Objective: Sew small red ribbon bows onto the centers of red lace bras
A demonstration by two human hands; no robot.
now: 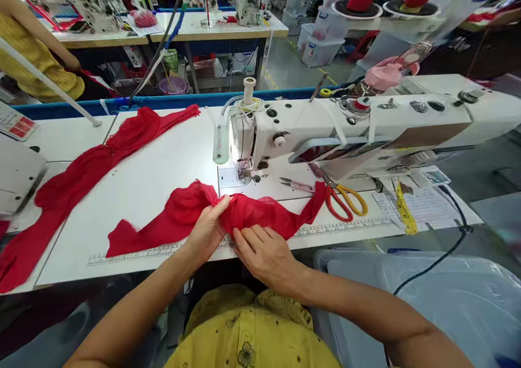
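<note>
At the far left edge a grey machine casing [18, 175] is poking into view, and above it a white card with red blocks [15, 124] is lying on the white worktable [134, 194]; its print is too small to read. A long strip of red lacy fabric [93, 167] is trailing diagonally across the table's left half. Behind it, under the back benches, a green mesh basket [171, 59] and a purple tub [172, 86] are sitting on the floor — their contents cannot be made out. Near the front edge a second piece of red mesh fabric [175, 219] is lying over the printed ruler strip [345, 228], whose numbers are blurring out. The left hand [207, 231] is pinching a fold of this fabric between thumb and fingers, and the right hand [264, 254] is lying just beside it, fingers pressed together and flat on the cloth. Directly behind the hands the white industrial sewing machine [325, 126] is standing, its lit needle area just past the fabric. To the right, small silver thread snips [297, 184] and orange-and-yellow-handled scissors [344, 197] are lying touching the cloth's right end. Further right a yellow tape measure [404, 211] is crossing printed sheets of paper [423, 202] — unreadable. Below the table's right corner a clear plastic bin [427, 297] is standing with its lid on.
</note>
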